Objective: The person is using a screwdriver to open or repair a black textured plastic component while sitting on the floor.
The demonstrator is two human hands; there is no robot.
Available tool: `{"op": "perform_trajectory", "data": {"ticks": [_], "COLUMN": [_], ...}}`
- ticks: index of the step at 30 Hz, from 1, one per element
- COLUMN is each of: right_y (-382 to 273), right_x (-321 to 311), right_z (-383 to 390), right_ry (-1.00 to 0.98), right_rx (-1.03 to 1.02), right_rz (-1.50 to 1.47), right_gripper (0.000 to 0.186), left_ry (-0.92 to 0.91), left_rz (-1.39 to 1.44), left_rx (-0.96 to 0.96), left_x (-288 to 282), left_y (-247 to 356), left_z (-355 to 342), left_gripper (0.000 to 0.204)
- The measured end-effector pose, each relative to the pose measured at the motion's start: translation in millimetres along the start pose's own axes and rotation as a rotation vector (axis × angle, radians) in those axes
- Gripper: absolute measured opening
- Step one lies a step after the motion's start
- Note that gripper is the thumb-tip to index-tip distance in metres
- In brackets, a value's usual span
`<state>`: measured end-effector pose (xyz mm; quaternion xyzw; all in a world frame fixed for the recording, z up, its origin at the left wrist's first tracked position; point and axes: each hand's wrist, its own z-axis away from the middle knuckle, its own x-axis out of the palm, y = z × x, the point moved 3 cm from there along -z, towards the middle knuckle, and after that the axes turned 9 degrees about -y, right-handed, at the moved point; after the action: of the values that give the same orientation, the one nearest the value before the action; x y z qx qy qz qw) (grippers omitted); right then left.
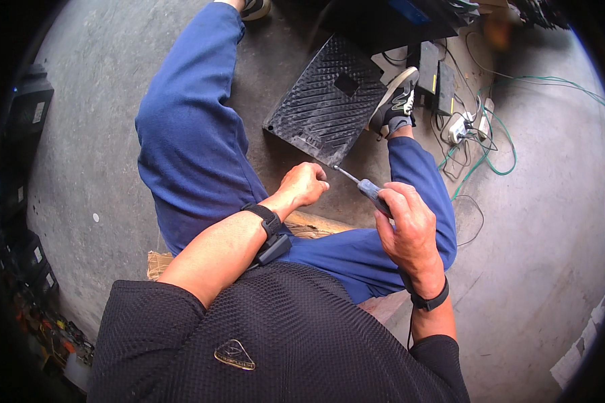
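Note:
A flat black rectangular casing (pixel 309 101) with diagonal ridges and a square recess lies tilted on the floor between my feet. My right hand (pixel 409 225) grips a screwdriver (pixel 370 191) by its blue-grey handle. The metal shaft points up and to the left, its tip by the casing's near right corner; whether it touches cannot be made out. My left hand (pixel 304 185) is closed, fingers curled, just in front of the casing's near edge. What its fingertips hold, if anything, is hidden.
Right of my shoe (pixel 395 104), black power bricks (pixel 444 87), a white plug adapter (pixel 460 127) and tangled green cable (pixel 514 154) lie on the floor. A large black box (pixel 396 23) stands beyond the casing. Black cases (pixel 30 111) line the left side. Wood (pixel 316 225) shows beneath me.

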<state>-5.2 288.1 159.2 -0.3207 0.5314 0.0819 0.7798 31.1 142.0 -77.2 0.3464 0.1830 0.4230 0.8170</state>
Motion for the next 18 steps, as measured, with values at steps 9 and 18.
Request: {"op": "perform_trajectory", "data": {"ticks": [9, 18], "right_y": [-3.8, -14.0], "right_x": [-9.9, -28.6], "right_z": [2.6, 5.6], "right_ry": [0.025, 0.056], "right_rx": [0.005, -0.016], "right_rz": [-0.013, -0.011], "right_gripper": [0.037, 0.041], "left_ry": [0.085, 0.317], "left_rz": [0.027, -0.002], "left_rx": [-0.008, 0.407], "left_x": [-7.7, -13.0], "left_y": [11.2, 33.6], "left_z": [6.7, 21.3], "left_gripper": [0.026, 0.037]}}
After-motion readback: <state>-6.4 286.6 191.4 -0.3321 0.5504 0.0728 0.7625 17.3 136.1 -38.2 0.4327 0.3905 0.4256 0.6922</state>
